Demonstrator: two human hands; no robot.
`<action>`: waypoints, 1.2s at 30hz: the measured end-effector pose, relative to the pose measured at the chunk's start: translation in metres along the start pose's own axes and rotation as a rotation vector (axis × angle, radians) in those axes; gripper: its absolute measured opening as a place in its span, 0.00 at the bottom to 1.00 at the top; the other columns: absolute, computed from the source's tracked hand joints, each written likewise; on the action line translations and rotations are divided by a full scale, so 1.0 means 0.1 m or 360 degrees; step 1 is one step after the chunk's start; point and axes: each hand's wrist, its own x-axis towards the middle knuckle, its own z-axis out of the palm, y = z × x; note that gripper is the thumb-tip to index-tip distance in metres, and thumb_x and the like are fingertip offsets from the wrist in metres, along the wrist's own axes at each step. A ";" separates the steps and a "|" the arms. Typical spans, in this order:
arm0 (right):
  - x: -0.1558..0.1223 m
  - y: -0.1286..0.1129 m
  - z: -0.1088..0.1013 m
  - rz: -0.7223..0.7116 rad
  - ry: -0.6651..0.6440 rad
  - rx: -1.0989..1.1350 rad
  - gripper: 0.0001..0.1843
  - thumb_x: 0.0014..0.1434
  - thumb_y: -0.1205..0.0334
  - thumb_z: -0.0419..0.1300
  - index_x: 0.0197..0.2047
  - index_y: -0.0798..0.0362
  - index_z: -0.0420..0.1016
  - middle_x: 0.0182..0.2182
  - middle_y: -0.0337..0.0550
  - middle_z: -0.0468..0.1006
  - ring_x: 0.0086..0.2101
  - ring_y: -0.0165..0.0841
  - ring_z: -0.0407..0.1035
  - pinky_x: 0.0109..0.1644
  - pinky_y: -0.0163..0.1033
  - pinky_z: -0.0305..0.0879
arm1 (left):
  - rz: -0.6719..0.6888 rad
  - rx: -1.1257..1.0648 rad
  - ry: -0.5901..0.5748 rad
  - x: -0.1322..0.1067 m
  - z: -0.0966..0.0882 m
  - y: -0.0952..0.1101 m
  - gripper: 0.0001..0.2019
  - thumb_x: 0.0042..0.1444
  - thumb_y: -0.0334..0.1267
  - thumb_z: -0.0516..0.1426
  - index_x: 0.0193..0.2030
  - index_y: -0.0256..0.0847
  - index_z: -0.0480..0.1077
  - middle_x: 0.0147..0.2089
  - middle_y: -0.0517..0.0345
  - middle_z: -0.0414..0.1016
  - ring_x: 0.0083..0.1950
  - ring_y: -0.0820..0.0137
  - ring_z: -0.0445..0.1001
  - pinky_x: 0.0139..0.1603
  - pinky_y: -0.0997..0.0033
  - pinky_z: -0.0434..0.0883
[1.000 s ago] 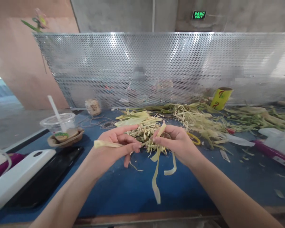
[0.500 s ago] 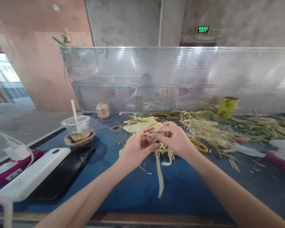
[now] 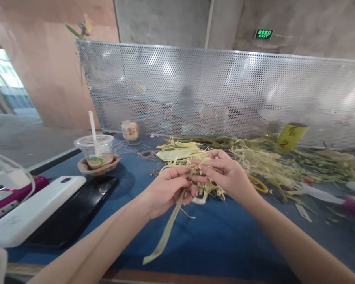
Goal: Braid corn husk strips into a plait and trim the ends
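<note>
A long pale-green strip of dried leaf, perhaps corn husk (image 3: 167,232), hangs from under my left hand (image 3: 173,187), its free end dangling toward the table's front edge. My left fingers are closed on the strip in a pinch. Close beside it, my right hand (image 3: 227,169) pinches the upper part of the strip between thumb and fingertips. The fingertips of both hands nearly meet, and they hide the spot where the strip passes between them. Behind and below them lies a heap of husk scraps (image 3: 215,191), with broad pale husk leaves (image 3: 182,154) at its back.
On the left are a lidded plastic cup (image 3: 96,152) in a cardboard holder, a white power bank (image 3: 38,209), a black phone (image 3: 73,213) and a purple power strip (image 3: 16,197). Shredded husks (image 3: 260,163), a yellow tube (image 3: 292,138) and a yellow ring (image 3: 258,184) lie right.
The dangling strip has swung left and more of its length shows below my left hand. My left hand has turned, its fingers now curled around the strip. The view has shifted slightly.
</note>
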 end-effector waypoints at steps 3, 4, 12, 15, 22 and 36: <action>-0.02 0.00 0.00 0.0046 -0.0083 0.0095 0.09 0.51 0.61 0.58 0.34 0.46 0.80 0.31 0.44 0.64 0.40 0.37 0.61 0.39 0.42 0.63 | -0.0038 -0.0124 -0.0014 -0.01 -0.03 -0.03 0.09 0.47 0.23 0.55 0.34 0.34 0.75 0.29 0.52 0.76 0.22 0.80 0.64 0.18 0.82 0.58; -0.03 -0.01 -0.01 0.0055 -0.0114 0.0125 0.08 0.51 0.61 0.58 0.31 0.47 0.80 0.31 0.44 0.65 0.41 0.37 0.61 0.39 0.42 0.63 | -0.0036 -0.0137 -0.0015 -0.01 -0.04 -0.04 0.07 0.49 0.27 0.56 0.34 0.34 0.75 0.31 0.50 0.77 0.23 0.80 0.64 0.19 0.82 0.59; -0.09 -0.07 0.01 0.0144 -0.0066 0.0509 0.07 0.51 0.63 0.59 0.25 0.47 0.78 0.35 0.43 0.74 0.49 0.38 0.61 0.47 0.43 0.63 | 0.0159 0.0029 0.0111 0.03 -0.01 -0.12 0.08 0.52 0.35 0.58 0.35 0.35 0.75 0.26 0.55 0.75 0.21 0.82 0.63 0.18 0.83 0.57; -0.12 -0.06 0.02 0.0167 0.0039 0.0562 0.08 0.51 0.66 0.59 0.24 0.47 0.78 0.35 0.43 0.75 0.51 0.38 0.60 0.48 0.43 0.63 | 0.0162 0.0111 0.0146 0.02 0.00 -0.12 0.05 0.50 0.34 0.59 0.33 0.34 0.75 0.27 0.56 0.75 0.20 0.83 0.63 0.18 0.83 0.57; -0.14 -0.09 -0.01 0.0256 0.0135 0.0500 0.11 0.51 0.64 0.58 0.19 0.49 0.76 0.31 0.44 0.73 0.47 0.40 0.64 0.42 0.43 0.66 | 0.0077 0.0122 0.0128 0.04 0.00 -0.11 0.06 0.52 0.32 0.57 0.30 0.32 0.75 0.19 0.60 0.71 0.17 0.84 0.60 0.15 0.84 0.56; -0.15 0.07 -0.11 -0.0050 -0.0084 -0.0449 0.13 0.56 0.60 0.53 0.40 0.48 0.76 0.55 0.46 0.63 0.55 0.42 0.57 0.57 0.55 0.54 | 0.0095 -0.0048 0.0128 0.05 -0.07 -0.11 0.13 0.58 0.35 0.50 0.37 0.32 0.75 0.35 0.45 0.79 0.29 0.69 0.76 0.17 0.80 0.67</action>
